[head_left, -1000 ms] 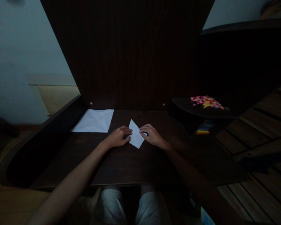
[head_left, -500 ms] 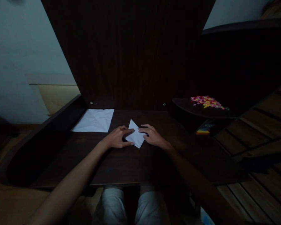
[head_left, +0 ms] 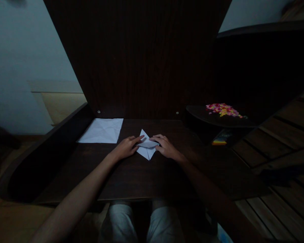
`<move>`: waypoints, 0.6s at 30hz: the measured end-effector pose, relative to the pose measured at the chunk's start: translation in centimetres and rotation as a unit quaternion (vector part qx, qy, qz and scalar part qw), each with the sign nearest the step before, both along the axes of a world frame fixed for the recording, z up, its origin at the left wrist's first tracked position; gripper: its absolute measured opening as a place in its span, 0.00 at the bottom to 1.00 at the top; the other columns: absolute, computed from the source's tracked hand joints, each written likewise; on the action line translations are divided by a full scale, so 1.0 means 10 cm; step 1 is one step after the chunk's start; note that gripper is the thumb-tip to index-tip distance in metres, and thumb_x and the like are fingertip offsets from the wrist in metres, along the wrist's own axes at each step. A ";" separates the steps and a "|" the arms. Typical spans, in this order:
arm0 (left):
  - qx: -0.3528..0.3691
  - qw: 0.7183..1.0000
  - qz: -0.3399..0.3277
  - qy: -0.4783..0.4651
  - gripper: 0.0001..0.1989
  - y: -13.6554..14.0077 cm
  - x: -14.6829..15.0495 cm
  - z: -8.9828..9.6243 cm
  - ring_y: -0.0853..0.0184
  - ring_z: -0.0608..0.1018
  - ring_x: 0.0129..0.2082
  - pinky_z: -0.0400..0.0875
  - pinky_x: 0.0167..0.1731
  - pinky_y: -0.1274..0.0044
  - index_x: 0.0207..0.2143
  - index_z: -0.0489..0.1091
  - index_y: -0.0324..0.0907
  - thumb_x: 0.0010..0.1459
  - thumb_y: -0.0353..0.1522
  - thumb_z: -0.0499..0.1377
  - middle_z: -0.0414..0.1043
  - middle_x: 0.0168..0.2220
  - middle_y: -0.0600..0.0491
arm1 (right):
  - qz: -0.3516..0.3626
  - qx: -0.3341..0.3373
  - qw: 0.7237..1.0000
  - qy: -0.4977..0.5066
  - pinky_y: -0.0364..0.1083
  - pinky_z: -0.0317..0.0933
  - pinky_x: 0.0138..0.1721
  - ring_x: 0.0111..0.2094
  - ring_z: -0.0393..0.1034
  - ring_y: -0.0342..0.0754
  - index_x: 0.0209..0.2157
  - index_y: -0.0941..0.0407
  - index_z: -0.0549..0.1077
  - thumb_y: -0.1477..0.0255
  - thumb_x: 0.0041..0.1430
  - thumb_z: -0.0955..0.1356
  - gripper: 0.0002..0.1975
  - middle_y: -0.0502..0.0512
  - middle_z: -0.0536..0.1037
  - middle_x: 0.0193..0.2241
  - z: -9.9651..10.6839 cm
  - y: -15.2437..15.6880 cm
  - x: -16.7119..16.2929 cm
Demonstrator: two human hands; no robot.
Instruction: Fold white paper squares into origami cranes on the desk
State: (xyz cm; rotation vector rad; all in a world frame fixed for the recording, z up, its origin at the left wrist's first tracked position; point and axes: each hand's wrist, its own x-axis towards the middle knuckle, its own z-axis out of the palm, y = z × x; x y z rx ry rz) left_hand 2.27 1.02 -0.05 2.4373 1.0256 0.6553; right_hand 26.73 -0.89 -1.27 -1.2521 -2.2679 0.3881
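A small folded white paper (head_left: 148,153) lies on the dark wooden desk (head_left: 142,182), shaped like a diamond with one corner pointing away from me. Its near layer is lifted and bent up across the middle, and a centre seam shows below that flap. My left hand (head_left: 128,147) grips the paper's left corner between thumb and fingers. At the right corner, my right hand (head_left: 166,147) pinches the raised flap, with its fingers resting over the top of the paper. The fingertips partly cover both side corners.
A larger creased white sheet (head_left: 101,130) lies at the desk's back left. On a curved side shelf (head_left: 200,114) at right is a pile of small colourful pieces (head_left: 224,109). Below it sits a yellow and orange item (head_left: 219,142). A raised side panel (head_left: 45,152) bounds the left.
The paper's near flap has been lifted and bent away from me, which exposes the seam beneath. My left thumb has moved up from the lower edge to the left corner.
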 end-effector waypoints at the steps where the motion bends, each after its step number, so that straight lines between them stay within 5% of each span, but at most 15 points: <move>1: 0.004 1.000 0.003 0.000 0.28 0.00 0.01 -0.01 0.60 0.72 0.47 0.64 0.51 0.70 0.60 0.60 0.46 0.56 0.29 0.56 0.73 0.47 0.48 | 0.005 0.003 1.000 0.002 0.55 0.54 0.54 0.53 0.62 0.53 0.52 0.55 0.70 0.78 0.53 0.65 0.23 0.60 0.71 0.50 0.01 0.00 0.00; 18: -0.012 0.999 0.024 -0.036 0.24 -0.06 0.13 -0.03 0.55 0.73 0.46 0.64 0.49 0.68 0.57 0.65 0.43 0.57 0.36 0.56 0.71 0.48 0.44 | -0.086 0.010 0.994 0.061 0.48 0.60 0.44 0.40 0.68 0.51 0.41 0.54 0.75 0.73 0.54 0.69 0.11 0.55 0.77 0.35 0.00 0.05 -0.06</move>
